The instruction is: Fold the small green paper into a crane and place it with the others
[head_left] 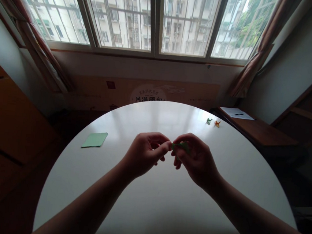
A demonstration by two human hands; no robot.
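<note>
Two hands (145, 154), three folded figures (209, 121).

1. Setting: a room in a home or flat, upper storey.
2. Evidence: a wide barred window (154, 17) facing apartment blocks; tied-back curtains (257, 49) on both sides.
3. Evidence: a round white table (149, 212) with wooden furniture alongside, including a side desk (256, 130) bearing a paper sheet (236, 113) and pen.

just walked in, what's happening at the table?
A person holds a small green folded paper above the round white table, pinched between the left hand and right hand. A stack of green paper squares lies to the left. Two tiny folded figures, one green and one orange, sit at the far right edge.
</note>
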